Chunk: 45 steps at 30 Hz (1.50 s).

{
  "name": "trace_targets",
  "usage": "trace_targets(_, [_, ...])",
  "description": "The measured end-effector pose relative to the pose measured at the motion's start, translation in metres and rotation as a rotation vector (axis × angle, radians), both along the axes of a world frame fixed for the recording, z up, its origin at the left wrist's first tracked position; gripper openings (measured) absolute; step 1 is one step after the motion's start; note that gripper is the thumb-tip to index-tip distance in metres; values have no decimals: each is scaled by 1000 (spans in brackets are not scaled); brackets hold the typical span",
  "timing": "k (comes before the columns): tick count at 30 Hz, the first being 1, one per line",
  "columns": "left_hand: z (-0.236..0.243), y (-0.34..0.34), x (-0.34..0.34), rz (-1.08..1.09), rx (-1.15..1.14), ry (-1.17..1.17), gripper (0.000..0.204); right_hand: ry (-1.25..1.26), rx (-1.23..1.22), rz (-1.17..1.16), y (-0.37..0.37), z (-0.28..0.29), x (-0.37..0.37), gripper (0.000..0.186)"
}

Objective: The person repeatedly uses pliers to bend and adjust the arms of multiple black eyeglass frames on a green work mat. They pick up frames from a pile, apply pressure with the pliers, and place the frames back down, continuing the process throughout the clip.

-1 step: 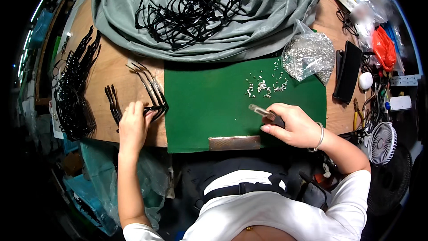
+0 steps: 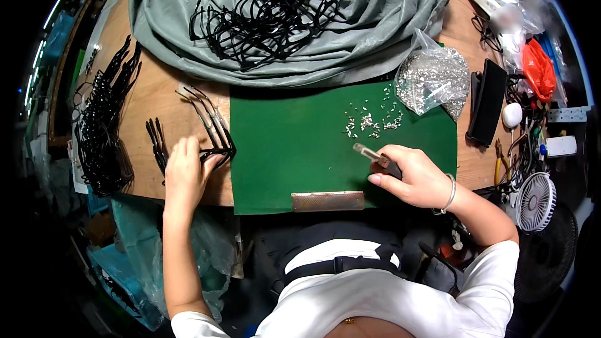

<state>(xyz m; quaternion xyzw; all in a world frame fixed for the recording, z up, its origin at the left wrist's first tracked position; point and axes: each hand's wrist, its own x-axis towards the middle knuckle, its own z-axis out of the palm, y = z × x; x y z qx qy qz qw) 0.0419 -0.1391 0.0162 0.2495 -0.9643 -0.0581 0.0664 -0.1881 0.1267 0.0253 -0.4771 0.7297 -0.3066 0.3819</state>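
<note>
Slim metal-tipped tool (image 2: 374, 155), right hand (image 2: 414, 177)

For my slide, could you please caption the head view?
Left hand on black eyeglass temples; right hand holds a small tool over the green mat.

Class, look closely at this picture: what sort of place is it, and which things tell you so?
Probably a small assembly workbench for eyeglass frames: a heap of black plastic frames on grey cloth, a clear bag of small silvery metal parts, and a green work mat.

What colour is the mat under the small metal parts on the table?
The mat is dark green; the head view shows it best, with the small metal parts scattered near its far edge.
</note>
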Motion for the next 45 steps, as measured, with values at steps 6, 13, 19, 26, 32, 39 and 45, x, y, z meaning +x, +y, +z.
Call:
trace_targets(6, [-2, 2, -145, -221, -27, 526, 27, -12, -33, -8, 5, -11, 14, 23])
trace_targets(13, [-10, -34, -201, -109, -219, 593, 12, 13, 42, -14, 28, 0, 12, 23])
trace_targets(19, [72, 62, -139, 31, 1260, 758, 21, 112, 107, -101, 31, -2, -6, 19])
trace_targets(26, [75, 126, -49, 322, 1580, 777, 32, 380, 63, -26, 12, -36, 4, 15])
trace_targets(32, [32, 149, -28, 190, 1521, 782, 74, 395, 85, 24, 11, -35, 11, 15])
trace_targets(39, [22, 156, -40, 156, 1483, 833, 91, 199, 115, -80, 13, -33, 7, 16])
trace_targets(45, [21, 160, -41, 38, 1511, 797, 97, 506, 45, 27, 17, -37, 19, 15])
